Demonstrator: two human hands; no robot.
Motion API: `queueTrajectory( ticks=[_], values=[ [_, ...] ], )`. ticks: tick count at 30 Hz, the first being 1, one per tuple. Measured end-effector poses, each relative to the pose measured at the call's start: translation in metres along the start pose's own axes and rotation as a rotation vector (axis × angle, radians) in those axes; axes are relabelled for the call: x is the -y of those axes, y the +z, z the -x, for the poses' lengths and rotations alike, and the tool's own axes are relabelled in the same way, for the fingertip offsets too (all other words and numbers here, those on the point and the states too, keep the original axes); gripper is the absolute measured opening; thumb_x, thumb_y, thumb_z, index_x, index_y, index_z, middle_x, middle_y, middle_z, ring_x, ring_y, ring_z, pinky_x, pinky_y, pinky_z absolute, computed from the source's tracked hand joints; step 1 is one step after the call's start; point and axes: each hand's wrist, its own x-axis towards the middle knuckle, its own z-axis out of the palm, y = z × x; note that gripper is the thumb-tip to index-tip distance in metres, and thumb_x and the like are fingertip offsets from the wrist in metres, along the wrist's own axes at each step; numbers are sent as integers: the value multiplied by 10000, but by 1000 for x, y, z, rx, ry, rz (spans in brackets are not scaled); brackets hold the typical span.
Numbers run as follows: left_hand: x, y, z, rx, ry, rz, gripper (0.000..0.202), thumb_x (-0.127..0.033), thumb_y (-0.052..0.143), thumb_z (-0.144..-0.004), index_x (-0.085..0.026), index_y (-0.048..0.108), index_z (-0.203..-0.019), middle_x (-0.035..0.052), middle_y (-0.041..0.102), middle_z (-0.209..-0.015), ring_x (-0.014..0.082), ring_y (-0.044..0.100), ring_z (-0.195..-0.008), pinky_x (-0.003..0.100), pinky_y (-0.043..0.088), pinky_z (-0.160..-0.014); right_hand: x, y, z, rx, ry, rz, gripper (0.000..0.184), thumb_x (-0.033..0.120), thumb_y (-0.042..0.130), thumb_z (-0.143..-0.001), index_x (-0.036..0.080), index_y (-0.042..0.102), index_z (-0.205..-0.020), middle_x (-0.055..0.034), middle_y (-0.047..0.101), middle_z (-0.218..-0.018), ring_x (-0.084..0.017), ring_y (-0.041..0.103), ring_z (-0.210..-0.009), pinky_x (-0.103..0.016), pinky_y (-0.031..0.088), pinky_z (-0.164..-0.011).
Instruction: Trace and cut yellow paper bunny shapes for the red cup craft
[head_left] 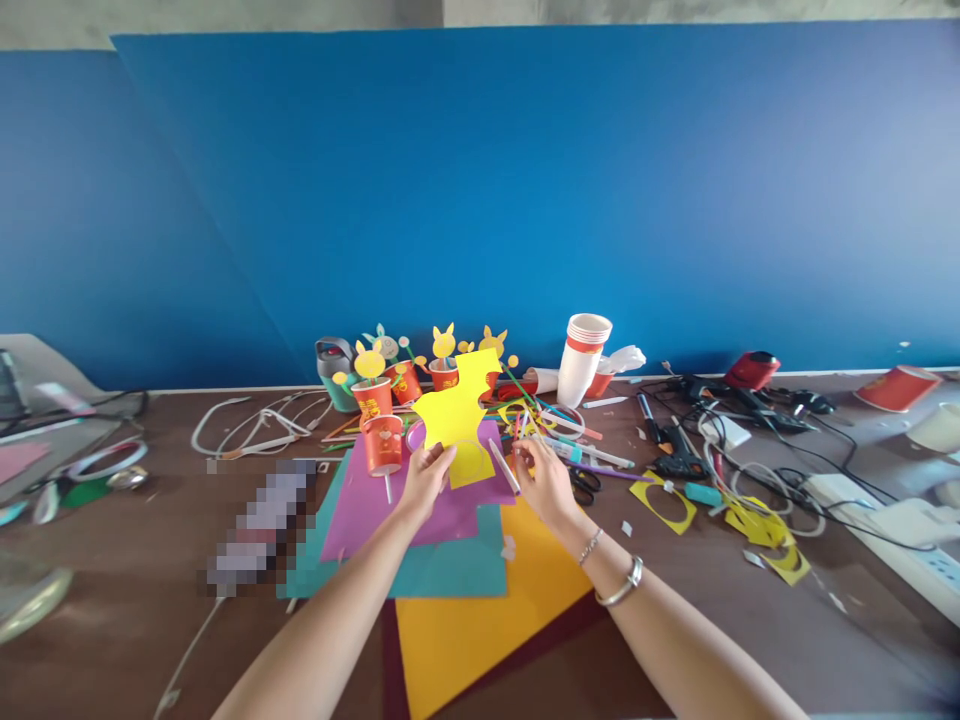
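Head view looks down over a cluttered brown desk (135,560) set against a blue wall (480,200). The left hand (429,480) is pinched on the lower edge of a yellow paper cutout (457,410) and holds it upright above the desk. A faint circle outline shows near the bottom of the paper. The right hand (544,482), with bracelets (622,585) at its wrist, is closed around a thin white stick (504,466). The stick slants up to the left, and its upper end is just beside the cutout's right edge. The two hands are apart, with the cutout's lower corner between them.

Under the hands lie overlapping sheets: a purple sheet (375,510) on top, a teal sheet (450,575) beneath it, and an orange-yellow sheet (480,630) nearest the person. Just left of the cutout stands a red paper cup (382,443). Behind it is a cluster of decorated red cups (405,378) with yellow bunny-shaped toppers on sticks. A stack of white cups (581,360) stands behind and to the right. Scissors (583,485) lie just beside the right hand. Farther right a black glue gun (679,462) rests near a yellow scrap (664,500) with a round hole cut out, among tangled cables. A white power strip (900,525) lies near the desk's right edge.
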Motion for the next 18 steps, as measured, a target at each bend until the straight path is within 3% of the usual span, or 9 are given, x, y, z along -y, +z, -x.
queueTrajectory(
  ticks=[2, 6, 10, 13, 16, 18],
  values=[
    [-2, 1, 1, 3, -4, 3, 437, -441, 755, -663, -200, 394, -608, -121, 297, -450, 15, 241, -333, 181, 151, -353, 2, -4, -2, 27, -23, 79, 178, 123, 460, -840, 187, 623, -870, -93, 686, -888, -222, 636, -855, -326, 497, -774],
    [-7, 1, 3, 16, -11, 22, 353, -384, 760, -653, -199, 475, -752, -119, 388, -499, 18, 263, -349, 178, 164, -365, 12, -6, 1, 246, -28, 272, 104, 167, 546, -839, 185, 637, -887, -84, 696, -868, -229, 650, -830, -320, 487, -762],
    [-17, 1, 6, 38, -120, 25, 452, -305, 785, -592, -233, 492, -929, -134, 422, -524, 30, 319, -375, 162, 181, -395, 20, -1, 7, 408, 41, 454, 255, 130, 531, -813, 161, 632, -1045, -119, 697, -967, -243, 662, -848, -301, 473, -689],
    [-25, -1, 7, 27, -176, -8, 473, -282, 768, -586, -240, 520, -986, -100, 521, -605, 52, 470, -474, 149, 271, -455, 20, -1, 7, 425, 50, 413, 459, 87, 510, -770, 159, 570, -1219, -108, 692, -989, -230, 656, -862, -283, 464, -678],
    [-29, -7, 4, 45, -183, -64, 330, -329, 725, -634, -220, 536, -881, -115, 452, -509, 28, 332, -363, 159, 192, -408, 15, -6, 4, 369, 76, 245, 636, 71, 509, -726, 140, 484, -1358, -68, 682, -832, -201, 627, -708, -281, 457, -640],
    [-28, -11, 2, 61, -198, -95, 275, -366, 705, -658, -214, 517, -790, -131, 364, -430, 26, 226, -312, 177, 131, -377, 10, -10, 0, 274, 60, 86, 631, 90, 499, -728, 155, 501, -1355, -38, 655, -768, -177, 584, -632, -282, 464, -629]
  ],
)
